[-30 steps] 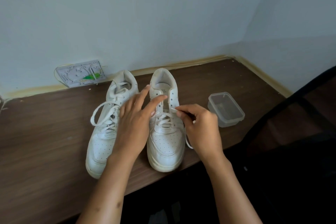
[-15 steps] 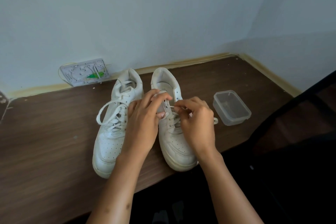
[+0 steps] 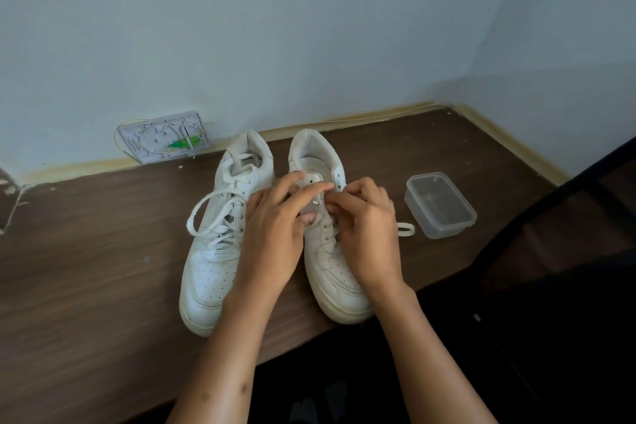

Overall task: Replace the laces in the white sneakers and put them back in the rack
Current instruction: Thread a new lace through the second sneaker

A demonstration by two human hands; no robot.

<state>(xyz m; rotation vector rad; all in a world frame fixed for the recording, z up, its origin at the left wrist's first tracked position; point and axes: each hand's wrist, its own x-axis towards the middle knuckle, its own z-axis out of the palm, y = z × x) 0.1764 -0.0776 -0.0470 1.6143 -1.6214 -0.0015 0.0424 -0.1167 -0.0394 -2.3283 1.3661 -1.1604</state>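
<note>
Two white sneakers stand side by side on the brown table [image 3: 86, 268], toes toward me. The left sneaker [image 3: 213, 251] is laced, with loose loops lying over its side. Both my hands work over the tongue of the right sneaker [image 3: 330, 272]. My left hand [image 3: 275, 234] rests on the eyelet area, fingers curled onto the tongue and the lace. My right hand [image 3: 364, 231] pinches the white lace near an upper eyelet. A free end of that lace [image 3: 406, 229] sticks out to the right of my right hand. The eyelets under my hands are hidden.
A clear plastic container [image 3: 442, 205] sits right of the right sneaker. A white panel with wires and a green part [image 3: 163, 141] leans against the pale wall at the back left. A dark chair [image 3: 568, 251] edge stands at the right, past the table's front edge.
My hands have closed in together over the right sneaker's tongue. The lace's free end now lies out to the right, beside the container.
</note>
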